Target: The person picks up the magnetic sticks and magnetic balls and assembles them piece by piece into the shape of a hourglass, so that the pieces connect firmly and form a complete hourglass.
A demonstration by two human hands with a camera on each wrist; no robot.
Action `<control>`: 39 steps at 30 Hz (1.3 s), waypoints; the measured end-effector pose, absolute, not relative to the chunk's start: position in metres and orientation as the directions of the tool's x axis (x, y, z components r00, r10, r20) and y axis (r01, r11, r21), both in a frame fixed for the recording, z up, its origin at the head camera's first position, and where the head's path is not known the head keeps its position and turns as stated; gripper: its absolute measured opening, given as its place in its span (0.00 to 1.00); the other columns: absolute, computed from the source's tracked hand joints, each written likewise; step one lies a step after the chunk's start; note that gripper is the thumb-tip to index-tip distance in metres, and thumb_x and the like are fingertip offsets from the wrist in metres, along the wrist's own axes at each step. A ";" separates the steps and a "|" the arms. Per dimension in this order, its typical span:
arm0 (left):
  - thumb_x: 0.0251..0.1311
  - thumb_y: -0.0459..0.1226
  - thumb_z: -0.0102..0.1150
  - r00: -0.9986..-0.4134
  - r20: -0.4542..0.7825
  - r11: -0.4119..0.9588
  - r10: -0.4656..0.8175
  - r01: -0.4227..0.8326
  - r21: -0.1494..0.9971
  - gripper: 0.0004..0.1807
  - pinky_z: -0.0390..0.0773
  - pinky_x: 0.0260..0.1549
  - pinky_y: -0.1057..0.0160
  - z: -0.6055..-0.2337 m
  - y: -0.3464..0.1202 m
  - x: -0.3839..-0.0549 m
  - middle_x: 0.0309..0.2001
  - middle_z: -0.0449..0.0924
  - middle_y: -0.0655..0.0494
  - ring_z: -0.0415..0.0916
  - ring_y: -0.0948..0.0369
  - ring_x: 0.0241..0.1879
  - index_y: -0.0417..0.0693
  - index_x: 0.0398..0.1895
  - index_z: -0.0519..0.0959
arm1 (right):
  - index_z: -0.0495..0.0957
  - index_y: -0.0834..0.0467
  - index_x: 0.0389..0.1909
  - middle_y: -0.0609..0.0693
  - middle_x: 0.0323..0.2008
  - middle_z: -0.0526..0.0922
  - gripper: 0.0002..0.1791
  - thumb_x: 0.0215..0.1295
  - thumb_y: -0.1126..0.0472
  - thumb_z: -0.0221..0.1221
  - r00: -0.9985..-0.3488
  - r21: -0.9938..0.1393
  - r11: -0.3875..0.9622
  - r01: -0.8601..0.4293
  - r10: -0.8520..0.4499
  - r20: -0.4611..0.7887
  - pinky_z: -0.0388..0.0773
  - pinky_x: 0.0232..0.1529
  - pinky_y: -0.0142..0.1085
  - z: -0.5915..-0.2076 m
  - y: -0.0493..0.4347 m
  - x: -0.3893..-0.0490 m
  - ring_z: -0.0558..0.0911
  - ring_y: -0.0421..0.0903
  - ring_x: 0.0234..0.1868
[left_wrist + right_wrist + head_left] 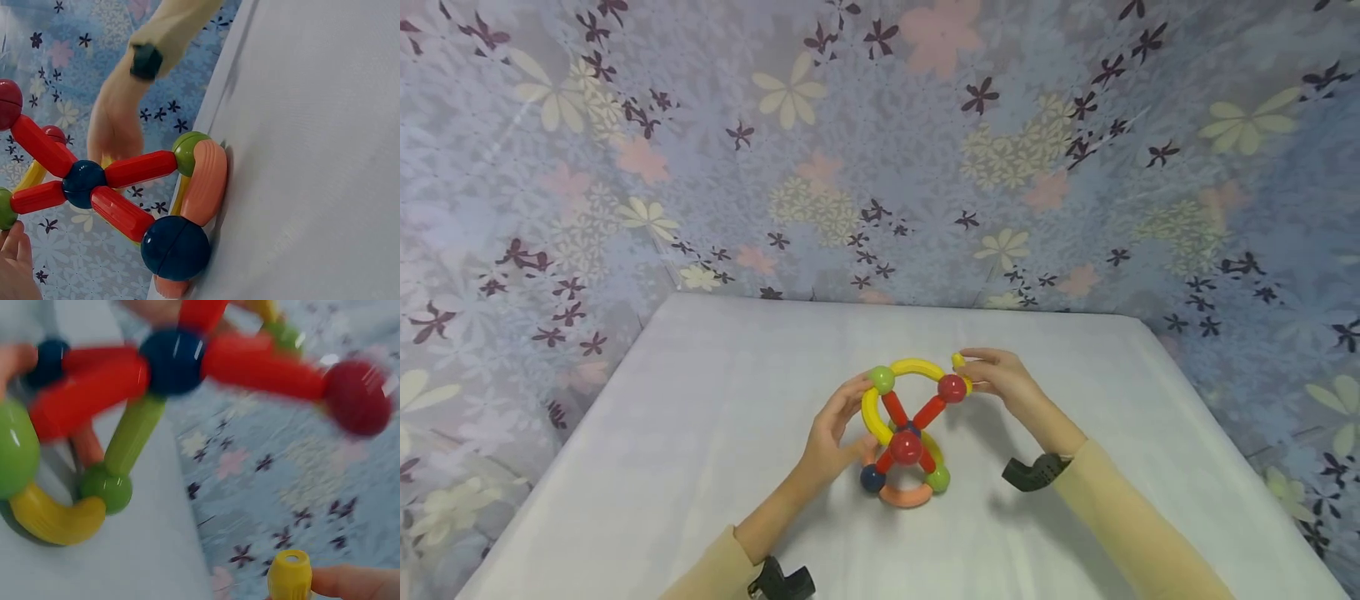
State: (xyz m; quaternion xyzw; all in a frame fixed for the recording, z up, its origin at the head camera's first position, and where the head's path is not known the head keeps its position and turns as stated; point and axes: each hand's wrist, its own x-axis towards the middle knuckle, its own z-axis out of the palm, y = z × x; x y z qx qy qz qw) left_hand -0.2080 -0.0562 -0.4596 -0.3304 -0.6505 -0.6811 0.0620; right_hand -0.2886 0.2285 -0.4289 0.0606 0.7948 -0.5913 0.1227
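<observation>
A toy structure of magnetic rods and balls (906, 448) stands on the white-covered table. Red rods (140, 169) meet at a navy ball (85, 184), with peach and yellow curved rods around the outside. My left hand (833, 433) holds the structure from the left, its fingertips at the upper green ball (882, 380) and its thumb lower down. At the upper right, my right hand (1006, 385) pinches a yellow curved rod (290, 576) between thumb and fingers, close beside a red ball (952, 388). In the right wrist view, the rod's end is apart from the structure.
The white cloth-covered table (715, 400) extends around the structure. Behind it hangs a floral curtain (850, 167), with more of it at both sides. A dark camera mount (1036, 472) sits on the right wrist, another (782, 581) on the left.
</observation>
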 end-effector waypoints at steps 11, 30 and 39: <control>0.58 0.31 0.56 -0.771 0.537 -0.151 0.344 0.519 0.842 0.29 0.63 0.65 0.71 -0.459 -0.057 -0.207 0.69 0.59 0.37 0.64 0.68 0.66 0.37 0.64 0.63 | 0.57 0.66 0.67 0.39 0.30 0.82 0.35 0.64 0.58 0.58 -0.973 -0.960 0.215 0.179 -0.107 -0.205 0.80 0.38 0.31 -0.387 0.229 -0.202 0.81 0.37 0.31; 0.58 0.31 0.56 -0.789 0.515 -0.159 0.335 0.491 0.856 0.29 0.63 0.65 0.72 -0.458 -0.058 -0.206 0.70 0.59 0.39 0.65 0.69 0.65 0.39 0.64 0.64 | 0.59 0.64 0.66 0.46 0.24 0.74 0.32 0.63 0.61 0.59 -0.973 -0.958 0.235 0.166 -0.122 -0.198 0.79 0.27 0.29 -0.383 0.192 -0.191 0.78 0.41 0.21; 0.58 0.30 0.57 -0.794 0.508 -0.151 0.334 0.486 0.861 0.29 0.63 0.64 0.72 -0.458 -0.056 -0.206 0.70 0.60 0.41 0.66 0.68 0.65 0.40 0.64 0.64 | 0.57 0.63 0.67 0.47 0.25 0.74 0.36 0.62 0.60 0.60 -0.970 -0.965 0.208 0.162 -0.143 -0.194 0.79 0.27 0.30 -0.381 0.188 -0.188 0.79 0.42 0.20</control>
